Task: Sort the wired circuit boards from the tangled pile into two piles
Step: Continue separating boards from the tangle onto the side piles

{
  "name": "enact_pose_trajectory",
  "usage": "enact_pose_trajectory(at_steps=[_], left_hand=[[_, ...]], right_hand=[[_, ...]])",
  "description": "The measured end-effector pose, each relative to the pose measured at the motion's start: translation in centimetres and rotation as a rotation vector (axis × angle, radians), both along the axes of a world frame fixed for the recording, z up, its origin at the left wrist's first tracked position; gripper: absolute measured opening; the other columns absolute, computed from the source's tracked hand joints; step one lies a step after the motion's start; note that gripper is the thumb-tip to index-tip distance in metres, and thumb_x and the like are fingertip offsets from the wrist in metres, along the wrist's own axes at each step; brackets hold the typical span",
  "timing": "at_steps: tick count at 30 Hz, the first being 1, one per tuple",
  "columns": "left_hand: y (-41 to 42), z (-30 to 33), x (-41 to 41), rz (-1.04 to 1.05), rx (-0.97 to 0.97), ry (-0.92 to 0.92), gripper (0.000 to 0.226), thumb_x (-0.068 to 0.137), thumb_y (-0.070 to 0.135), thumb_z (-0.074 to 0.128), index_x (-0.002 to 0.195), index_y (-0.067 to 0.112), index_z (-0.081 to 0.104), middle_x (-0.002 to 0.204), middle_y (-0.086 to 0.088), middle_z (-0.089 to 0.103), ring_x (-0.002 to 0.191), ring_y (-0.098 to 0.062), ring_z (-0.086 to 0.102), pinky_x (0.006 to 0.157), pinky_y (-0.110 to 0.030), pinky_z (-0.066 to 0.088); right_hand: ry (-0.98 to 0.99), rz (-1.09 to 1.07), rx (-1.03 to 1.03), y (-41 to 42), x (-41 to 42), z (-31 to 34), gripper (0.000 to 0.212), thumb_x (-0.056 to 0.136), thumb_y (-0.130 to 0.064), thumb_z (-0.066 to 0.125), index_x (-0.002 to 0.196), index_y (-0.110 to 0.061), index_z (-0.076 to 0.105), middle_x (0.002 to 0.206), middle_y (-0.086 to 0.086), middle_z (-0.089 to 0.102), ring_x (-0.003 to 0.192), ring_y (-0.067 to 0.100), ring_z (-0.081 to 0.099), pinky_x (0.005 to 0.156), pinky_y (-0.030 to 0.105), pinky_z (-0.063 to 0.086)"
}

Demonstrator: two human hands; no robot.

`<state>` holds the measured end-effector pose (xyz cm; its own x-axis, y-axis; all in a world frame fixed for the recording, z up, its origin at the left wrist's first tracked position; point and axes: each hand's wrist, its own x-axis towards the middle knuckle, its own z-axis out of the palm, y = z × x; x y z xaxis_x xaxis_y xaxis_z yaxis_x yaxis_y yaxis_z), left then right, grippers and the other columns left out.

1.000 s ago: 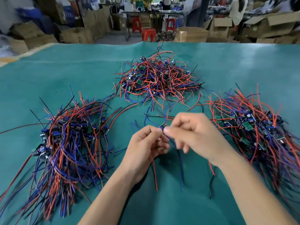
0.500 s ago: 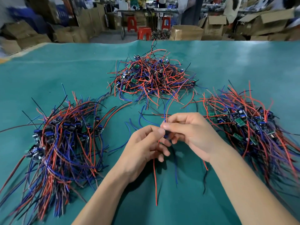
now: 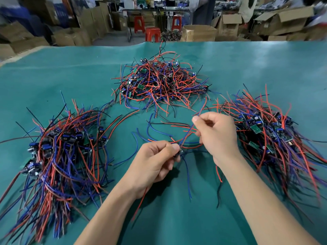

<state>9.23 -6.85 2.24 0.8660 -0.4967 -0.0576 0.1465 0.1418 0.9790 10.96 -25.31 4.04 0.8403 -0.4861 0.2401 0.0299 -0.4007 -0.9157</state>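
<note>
Worktop (image 3: 247,64): green cover, three wire heaps spread across it.
Left pile (image 3: 58,156): long, combed-out bundle, near side.
Right pile (image 3: 270,138): sorted heap by the right forearm.
Tangled pile (image 3: 159,82): far centre, well apart from both hands.
Right hand (image 3: 217,133): pinching wires, raised.
Left hand (image 3: 154,163): closed on a small board (image 3: 179,152), its wires dangling below.

Workshop, stacked cardboard boxes (image 3: 281,18), wire piles (image 3: 63,152)
</note>
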Motion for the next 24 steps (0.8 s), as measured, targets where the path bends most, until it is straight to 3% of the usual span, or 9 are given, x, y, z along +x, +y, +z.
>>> enact_pose_trajectory(at_steps=[2, 6, 10, 11, 14, 16, 19, 22, 24], left_hand=[[0.0, -0.1, -0.1, -0.025, 0.02, 0.0, 0.026, 0.086, 0.035, 0.064, 0.069, 0.016, 0.064, 0.053, -0.001, 0.052, 0.034, -0.008, 0.024, 0.038, -0.019, 0.01], [0.0, -0.1, -0.1, -0.058, 0.045, 0.003, 0.026, 0.085, 0.037, 0.066, 0.069, 0.017, 0.064, 0.055, -0.004, 0.049, 0.035, -0.009, 0.024, 0.041, -0.023, 0.008], [0.3, 0.0, -0.2, -0.067, -0.001, 0.015, 0.027, 0.087, 0.04, 0.069, 0.071, 0.018, 0.067, 0.06, -0.006, 0.051, 0.036, -0.007, 0.031, 0.037, -0.013, 0.019], [0.3, -0.1, -0.1, -0.031, -0.043, 0.014, 0.027, 0.091, 0.037, 0.069, 0.077, 0.014, 0.069, 0.063, -0.005, 0.053, 0.039, -0.007, 0.035, 0.036, -0.014, 0.023], [0.0, -0.3, 0.4, 0.099, -0.12, 0.027, 0.027, 0.097, 0.024, 0.056, 0.097, 0.0, 0.068, 0.075, -0.007, 0.06, 0.051, -0.01, 0.048, 0.043, -0.017, 0.036], [0.1, -0.6, 0.5, 0.122, -0.155, 0.05, 0.023, 0.102, 0.011, 0.047, 0.108, -0.003, 0.064, 0.082, -0.009, 0.064, 0.059, -0.011, 0.055, 0.051, -0.018, 0.044], [0.4, -0.9, 0.6, 0.133, -0.135, 0.029, 0.022, 0.102, -0.002, 0.043, 0.112, -0.003, 0.063, 0.084, -0.009, 0.069, 0.067, -0.013, 0.062, 0.061, -0.019, 0.052], [0.4, -0.8, 0.6, 0.167, -0.111, -0.009, 0.017, 0.1, 0.0, 0.049, 0.109, 0.003, 0.064, 0.08, -0.013, 0.071, 0.069, -0.016, 0.067, 0.062, -0.021, 0.054], [0.4, -0.7, 0.5, 0.178, -0.119, -0.001, 0.015, 0.099, 0.002, 0.052, 0.11, 0.006, 0.062, 0.082, -0.017, 0.071, 0.071, -0.02, 0.069, 0.061, -0.023, 0.055]], right_hand=[[-0.065, -0.13, -0.188, -1.3, 0.1, 0.0, 0.023, 0.091, -0.022, 0.071, 0.071, -0.012, 0.068, 0.064, 0.002, 0.069, 0.064, 0.025, 0.062, 0.069, 0.033, 0.046], [-0.241, -0.284, -0.425, -2.1, 0.0, 0.3, 0.017, 0.091, -0.019, 0.068, 0.078, -0.008, 0.072, 0.078, 0.007, 0.067, 0.072, 0.023, 0.055, 0.072, 0.03, 0.034], [-0.216, -0.487, -0.232, -5.2, 0.6, 0.6, 0.03, 0.096, -0.03, 0.059, 0.084, -0.007, 0.075, 0.078, 0.015, 0.074, 0.075, 0.037, 0.069, 0.077, 0.042, 0.052], [-0.19, -0.472, -0.122, -5.6, 0.5, 0.6, 0.033, 0.096, -0.033, 0.057, 0.081, -0.01, 0.075, 0.074, 0.011, 0.073, 0.07, 0.036, 0.07, 0.071, 0.044, 0.054], [-0.105, -0.203, 0.242, -3.6, 0.2, 1.0, 0.03, 0.096, -0.029, 0.06, 0.071, -0.016, 0.071, 0.06, -0.003, 0.066, 0.046, 0.02, 0.062, 0.042, 0.024, 0.037], [0.038, 0.145, 0.288, -1.4, -0.1, 1.1, 0.021, 0.091, -0.026, 0.068, 0.076, -0.012, 0.073, 0.065, 0.0, 0.067, 0.047, 0.017, 0.061, 0.037, 0.021, 0.034], [0.166, 0.531, 0.117, 1.7, -1.1, 0.6, 0.024, 0.079, -0.041, 0.076, 0.082, -0.017, 0.076, 0.075, 0.002, 0.074, 0.058, 0.018, 0.067, 0.048, 0.029, 0.049], [0.054, 0.478, -0.194, 2.7, -1.6, 0.2, 0.016, 0.075, -0.038, 0.081, 0.08, -0.023, 0.076, 0.075, -0.002, 0.073, 0.06, 0.012, 0.069, 0.064, 0.032, 0.054], [0.03, 0.531, -0.133, 2.5, -1.6, 0.3, 0.011, 0.079, -0.027, 0.082, 0.079, -0.019, 0.075, 0.068, 0.0, 0.073, 0.057, 0.01, 0.067, 0.065, 0.032, 0.054]])
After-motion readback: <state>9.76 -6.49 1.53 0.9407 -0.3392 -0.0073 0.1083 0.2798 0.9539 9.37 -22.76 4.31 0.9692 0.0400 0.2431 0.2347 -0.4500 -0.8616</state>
